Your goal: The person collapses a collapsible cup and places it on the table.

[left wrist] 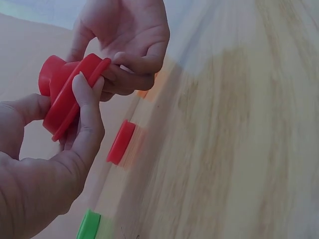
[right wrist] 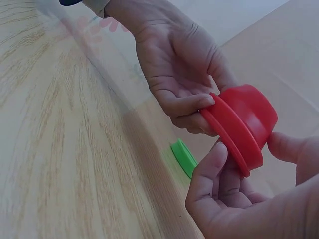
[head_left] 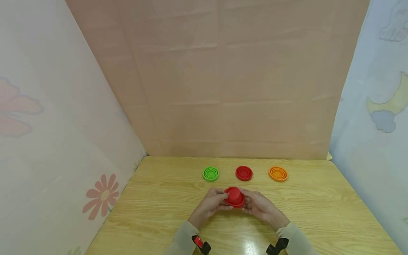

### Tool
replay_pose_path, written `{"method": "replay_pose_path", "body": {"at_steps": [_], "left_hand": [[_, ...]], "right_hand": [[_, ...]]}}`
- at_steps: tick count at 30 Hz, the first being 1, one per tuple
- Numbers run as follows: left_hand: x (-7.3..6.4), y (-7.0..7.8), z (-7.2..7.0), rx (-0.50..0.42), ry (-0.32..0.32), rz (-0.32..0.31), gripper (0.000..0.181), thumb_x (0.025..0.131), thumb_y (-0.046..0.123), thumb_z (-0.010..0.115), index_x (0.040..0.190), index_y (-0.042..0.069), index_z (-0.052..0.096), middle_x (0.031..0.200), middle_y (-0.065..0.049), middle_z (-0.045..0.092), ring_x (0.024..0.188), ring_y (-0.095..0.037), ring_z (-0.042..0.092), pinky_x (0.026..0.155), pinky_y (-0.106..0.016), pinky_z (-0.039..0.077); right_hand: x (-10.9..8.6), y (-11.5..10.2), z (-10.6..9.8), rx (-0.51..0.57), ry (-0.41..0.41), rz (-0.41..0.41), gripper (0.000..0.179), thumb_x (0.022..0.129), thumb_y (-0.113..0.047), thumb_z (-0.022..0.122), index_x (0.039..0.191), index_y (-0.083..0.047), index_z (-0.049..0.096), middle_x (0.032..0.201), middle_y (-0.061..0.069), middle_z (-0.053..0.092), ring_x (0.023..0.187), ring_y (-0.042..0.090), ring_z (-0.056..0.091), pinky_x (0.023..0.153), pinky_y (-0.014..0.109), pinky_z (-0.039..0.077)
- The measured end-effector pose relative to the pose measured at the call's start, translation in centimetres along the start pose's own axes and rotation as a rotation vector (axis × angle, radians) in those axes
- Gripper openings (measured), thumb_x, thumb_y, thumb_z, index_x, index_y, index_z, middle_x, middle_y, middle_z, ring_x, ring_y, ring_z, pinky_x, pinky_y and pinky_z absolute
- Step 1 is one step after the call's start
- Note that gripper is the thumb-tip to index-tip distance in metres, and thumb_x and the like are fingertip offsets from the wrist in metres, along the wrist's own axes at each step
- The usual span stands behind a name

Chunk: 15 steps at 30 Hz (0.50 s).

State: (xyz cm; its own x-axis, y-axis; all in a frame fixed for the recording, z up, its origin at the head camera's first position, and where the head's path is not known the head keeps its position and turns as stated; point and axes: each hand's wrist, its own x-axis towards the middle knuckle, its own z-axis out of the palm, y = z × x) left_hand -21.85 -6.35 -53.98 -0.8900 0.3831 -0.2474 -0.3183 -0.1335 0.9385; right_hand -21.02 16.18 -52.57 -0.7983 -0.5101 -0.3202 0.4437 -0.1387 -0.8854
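Both hands hold one red collapsible silicone cup [head_left: 234,197] up over the front part of the table. Its narrow end bulges out partway from the wide rim, as the right wrist view shows. The left hand [head_left: 214,203] pinches one side of the rim, thumb on the cup's outer wall. On the opposite side the right hand [head_left: 259,206] grips the rim between thumb and fingers. Beyond the hands, three flattened cups lie in a row: a green cup [head_left: 210,174], another red cup [head_left: 244,173] and an orange cup [head_left: 278,174].
The light wood table [head_left: 153,212] ends at a brown paper-covered board [head_left: 223,81] behind the row of cups. White walls with painted decorations, such as a pink flower [head_left: 104,195], border the left and right sides.
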Motion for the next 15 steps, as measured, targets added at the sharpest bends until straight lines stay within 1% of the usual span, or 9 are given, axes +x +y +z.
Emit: {"method": "replay_pose_path", "body": {"at_steps": [3,4,7,11,15], "left_hand": [[0.17,-0.10,-0.02,0.015,0.013,0.010,0.018,0.100,0.002,0.061,0.113,-0.007,0.068,0.103,-0.016,0.076,0.075,-0.016,0.076,0.071,-0.029,0.067],[0.21,-0.13,-0.03,0.017,0.012,0.015,0.017,0.099,0.002,0.061,0.112,-0.007,0.068,0.102,-0.016,0.076,0.074,-0.016,0.076,0.071,-0.030,0.067],[0.26,-0.13,-0.04,0.032,0.008,0.028,0.015,0.098,0.000,0.063,0.110,-0.007,0.068,0.100,-0.015,0.076,0.074,-0.016,0.076,0.071,-0.032,0.067],[0.18,-0.12,-0.11,0.059,-0.008,0.042,0.014,0.097,0.000,0.063,0.109,-0.006,0.068,0.097,-0.011,0.076,0.075,-0.015,0.076,0.072,-0.034,0.067],[0.05,-0.35,-0.20,0.082,-0.010,0.040,0.010,0.096,0.000,0.062,0.104,-0.004,0.068,0.092,-0.008,0.077,0.074,-0.014,0.075,0.073,-0.035,0.067]], "right_hand": [[-0.06,-0.04,0.15,-0.011,0.018,0.014,0.035,0.109,-0.040,0.054,0.128,-0.016,0.071,0.100,-0.006,0.079,0.087,0.009,0.065,0.081,0.024,0.054],[-0.07,-0.07,0.16,-0.012,0.023,0.017,0.034,0.110,-0.040,0.054,0.127,-0.016,0.071,0.100,-0.006,0.078,0.087,0.009,0.065,0.081,0.024,0.054],[-0.01,-0.16,0.12,-0.017,0.047,0.019,0.028,0.109,-0.037,0.055,0.120,-0.018,0.072,0.098,-0.006,0.076,0.088,0.010,0.064,0.080,0.024,0.052],[0.18,-0.28,0.10,-0.032,0.089,0.022,0.018,0.106,-0.033,0.058,0.105,-0.023,0.073,0.093,-0.007,0.073,0.084,0.011,0.061,0.075,0.023,0.048],[0.37,-0.32,0.19,-0.059,0.101,0.021,0.018,0.103,-0.027,0.058,0.094,-0.023,0.073,0.087,-0.008,0.074,0.080,0.010,0.058,0.070,0.021,0.043]]}}
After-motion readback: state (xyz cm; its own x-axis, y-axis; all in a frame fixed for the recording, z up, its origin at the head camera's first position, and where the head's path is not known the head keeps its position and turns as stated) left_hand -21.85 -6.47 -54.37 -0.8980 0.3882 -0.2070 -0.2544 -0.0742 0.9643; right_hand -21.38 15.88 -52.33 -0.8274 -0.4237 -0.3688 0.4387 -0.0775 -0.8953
